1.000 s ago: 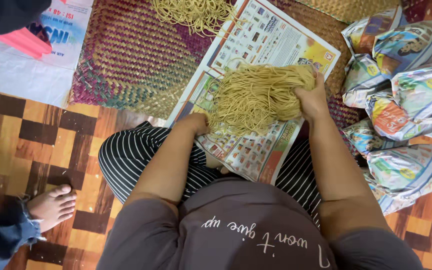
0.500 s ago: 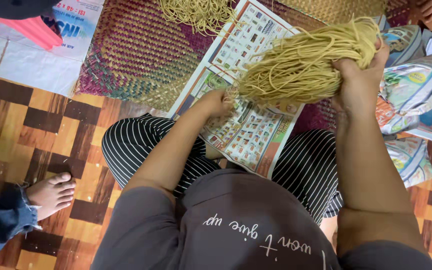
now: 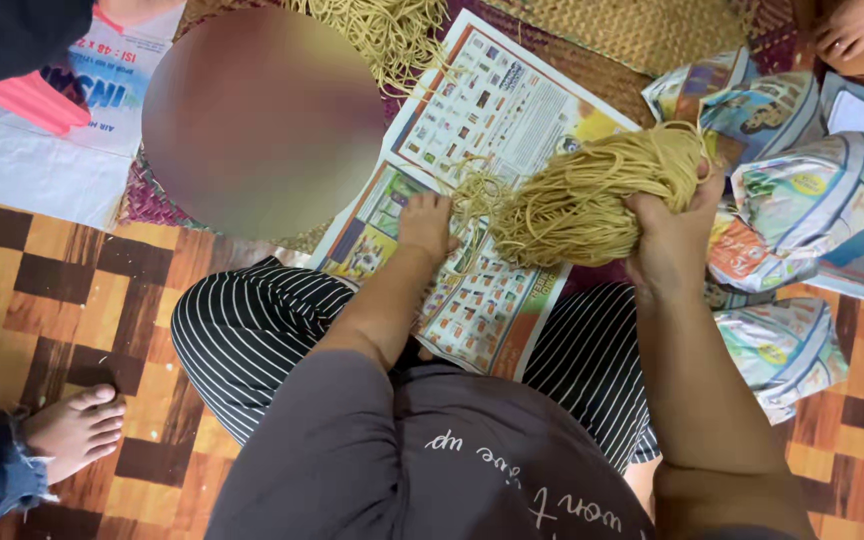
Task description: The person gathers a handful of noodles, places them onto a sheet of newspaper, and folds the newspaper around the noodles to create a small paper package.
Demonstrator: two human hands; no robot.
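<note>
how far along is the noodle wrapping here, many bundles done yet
Done: several newspaper-wrapped bundles lie stacked at the right. In hand: the right hand grips a clump of thin yellow noodles above the open newspaper sheet, while the left hand rests on that sheet. Nothing is folded around this clump yet. Left: a loose pile of yellow noodles waits on the woven mat at the top.
</note>
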